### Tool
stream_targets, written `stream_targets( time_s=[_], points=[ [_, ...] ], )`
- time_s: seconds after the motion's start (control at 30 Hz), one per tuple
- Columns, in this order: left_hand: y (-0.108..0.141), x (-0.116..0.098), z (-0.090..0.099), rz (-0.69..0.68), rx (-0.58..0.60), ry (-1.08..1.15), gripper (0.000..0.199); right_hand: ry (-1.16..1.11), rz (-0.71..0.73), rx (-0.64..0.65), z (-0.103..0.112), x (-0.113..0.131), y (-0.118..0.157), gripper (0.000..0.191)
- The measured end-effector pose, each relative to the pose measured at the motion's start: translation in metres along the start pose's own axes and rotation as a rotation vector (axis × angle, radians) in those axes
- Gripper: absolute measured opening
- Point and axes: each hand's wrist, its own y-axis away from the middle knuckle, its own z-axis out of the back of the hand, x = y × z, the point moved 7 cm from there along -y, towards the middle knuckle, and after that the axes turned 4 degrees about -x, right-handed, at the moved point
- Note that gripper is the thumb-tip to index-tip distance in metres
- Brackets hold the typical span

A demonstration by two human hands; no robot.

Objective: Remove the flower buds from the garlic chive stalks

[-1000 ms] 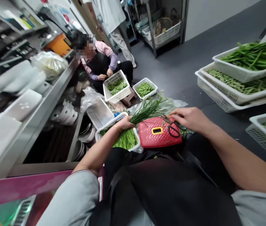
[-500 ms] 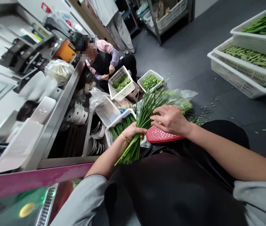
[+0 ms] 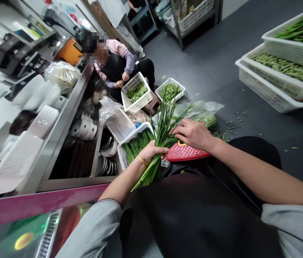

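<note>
Left hand [image 3: 152,152]: fingers wrapped round green stem bunch [image 3: 164,132]. Right hand [image 3: 196,135]: fingers curled at bunch's edge, can't tell if pinching. Red quilted box [image 3: 187,153] nearby.

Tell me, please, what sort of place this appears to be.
Probably a commercial kitchen's prep area: stacked white baskets of green vegetables, a metal rack, and green stems in the left hand.

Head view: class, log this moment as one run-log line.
left hand: gripping flowering chives | right hand: at their right side, grip unclear | nearby: white perforated basket of green stalks, red quilted-pattern top
</note>
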Motion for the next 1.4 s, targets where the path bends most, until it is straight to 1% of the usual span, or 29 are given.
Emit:
stream_targets(
  time_s=[0.07, 0.1, 0.2, 0.23, 0.27, 0.3, 0.4, 0.43, 0.47, 0.5, 0.57, 0.6, 0.63, 0.7, 0.73, 0.77, 0.8, 0.87, 0.97, 1.03, 1.1, 1.13, 1.2, 1.3, 1.4],
  points=[
    [0.0, 0.0, 0.0, -0.005, -0.012, -0.01, 0.043, -0.054, 0.033, 0.008, 0.002, 0.001, -0.006, 0.02],
    [-0.001, 0.001, -0.001, -0.007, -0.013, -0.018, 0.043, -0.09, 0.017, 0.039, 0.0, -0.001, -0.009, 0.02],
    [-0.002, 0.004, -0.003, -0.015, -0.019, -0.053, 0.042, -0.198, -0.09, 0.186, -0.015, -0.01, -0.013, 0.022],
    [-0.002, 0.006, -0.003, -0.019, -0.025, -0.057, 0.042, -0.24, -0.114, 0.214, -0.019, -0.011, -0.013, 0.022],
    [-0.003, 0.007, -0.003, -0.025, -0.033, -0.053, 0.043, -0.29, -0.125, 0.218, -0.022, -0.011, -0.013, 0.02],
    [-0.004, 0.009, -0.003, -0.031, -0.041, -0.041, 0.044, -0.347, -0.126, 0.196, -0.024, -0.01, -0.013, 0.017],
    [-0.007, 0.012, -0.001, -0.042, -0.063, 0.004, 0.046, -0.491, -0.103, 0.061, -0.018, -0.007, -0.014, 0.013],
    [-0.008, 0.012, 0.0, -0.041, -0.067, 0.014, 0.047, -0.495, -0.1, 0.041, -0.015, -0.008, -0.013, 0.012],
    [-0.008, 0.013, 0.001, -0.039, -0.069, 0.02, 0.048, -0.46, -0.103, 0.052, -0.013, -0.01, -0.011, 0.012],
    [-0.008, 0.013, 0.002, -0.035, -0.068, 0.022, 0.048, -0.382, -0.109, 0.088, -0.011, -0.015, -0.009, 0.011],
    [-0.007, 0.014, 0.004, -0.028, -0.067, 0.019, 0.047, -0.151, -0.132, 0.165, -0.002, -0.028, -0.003, 0.011],
    [-0.007, 0.015, 0.006, -0.024, -0.07, 0.015, 0.046, -0.047, -0.14, 0.173, 0.005, -0.034, -0.001, 0.014],
    [-0.007, 0.015, 0.007, -0.02, -0.073, 0.009, 0.046, 0.017, -0.14, 0.15, 0.015, -0.038, 0.001, 0.018],
    [-0.006, 0.017, 0.008, -0.014, -0.074, -0.005, 0.045, -0.001, -0.121, 0.05, 0.033, -0.038, -0.002, 0.022],
    [-0.006, 0.018, 0.007, -0.013, -0.072, -0.013, 0.044, -0.06, -0.109, 0.011, 0.037, -0.033, -0.005, 0.022],
    [-0.006, 0.018, 0.007, -0.016, -0.069, -0.019, 0.044, -0.127, -0.106, 0.001, 0.037, -0.028, -0.009, 0.022],
    [-0.006, 0.018, 0.005, -0.019, -0.064, -0.024, 0.043, -0.186, -0.118, 0.021, 0.031, -0.022, -0.014, 0.021],
    [-0.005, 0.018, 0.003, -0.025, -0.053, -0.034, 0.043, -0.26, -0.177, 0.103, 0.011, -0.013, -0.023, 0.02],
    [-0.004, 0.019, -0.001, -0.024, -0.035, -0.048, 0.043, -0.314, -0.277, 0.18, -0.02, -0.01, -0.028, 0.019],
    [-0.003, 0.02, -0.001, -0.027, -0.03, -0.045, 0.045, -0.423, -0.266, 0.184, -0.031, -0.01, -0.027, 0.015],
    [-0.002, 0.021, 0.0, -0.028, -0.018, -0.033, 0.046, -0.561, -0.198, 0.176, -0.034, -0.009, -0.025, 0.013],
    [-0.002, 0.022, 0.001, -0.025, -0.008, -0.029, 0.046, -0.595, -0.164, 0.157, -0.032, -0.011, -0.023, 0.013],
    [-0.002, 0.023, 0.001, -0.01, 0.026, -0.033, 0.044, -0.563, -0.127, 0.114, -0.025, -0.017, -0.022, 0.011],
    [0.0, 0.023, 0.0, 0.003, 0.093, -0.063, 0.04, -0.473, -0.121, 0.042, -0.009, -0.031, -0.023, 0.01],
    [0.002, 0.02, -0.001, -0.019, 0.131, -0.08, 0.037, -0.445, -0.117, 0.003, 0.005, -0.047, -0.026, 0.012]
  ],
)
